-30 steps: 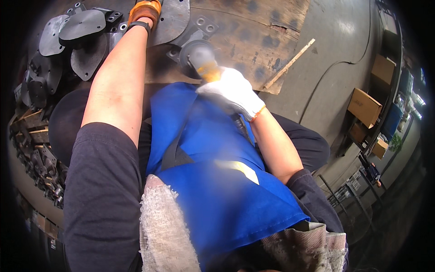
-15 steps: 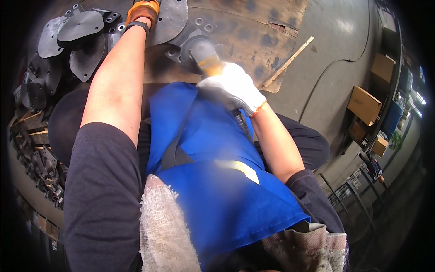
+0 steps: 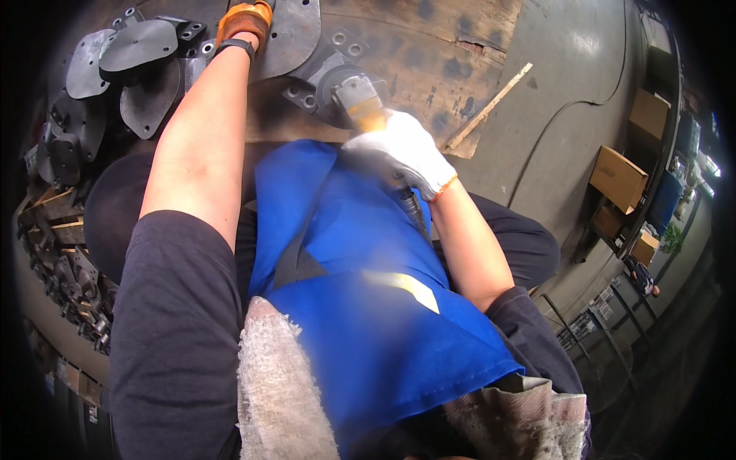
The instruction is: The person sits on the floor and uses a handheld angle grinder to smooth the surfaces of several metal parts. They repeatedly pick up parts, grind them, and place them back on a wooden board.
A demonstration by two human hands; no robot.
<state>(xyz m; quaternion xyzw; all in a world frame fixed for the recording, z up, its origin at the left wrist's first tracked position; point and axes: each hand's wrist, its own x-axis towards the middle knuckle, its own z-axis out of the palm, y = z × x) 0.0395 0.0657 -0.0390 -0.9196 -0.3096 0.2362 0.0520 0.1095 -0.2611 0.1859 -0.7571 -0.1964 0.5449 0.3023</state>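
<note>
My right hand (image 3: 402, 152), in a white knit glove with an orange cuff edge, is closed round an angle grinder (image 3: 363, 105). The tool's round disc lies over a grey metal bracket with holes (image 3: 346, 47); whether the two touch is hard to tell. At the top edge my left hand (image 3: 244, 24), in an orange glove, is closed at the left side of a large rounded grey metal plate (image 3: 295, 38). Its fingertips are partly cut off by the picture's edge. The bracket is next to this plate.
Several grey metal plates (image 3: 138, 47) are piled at the left. Under the work lies a worn wooden board (image 3: 418, 46), with a thin wood strip (image 3: 491, 107) across its right edge. A cable (image 3: 540, 134) runs over the floor. Cardboard boxes (image 3: 617, 180) stand on shelving at the right.
My right hand and the grinder have shifted slightly right and a little downward. The grinder's head shows less blur now. My left hand stays at the plate.
</note>
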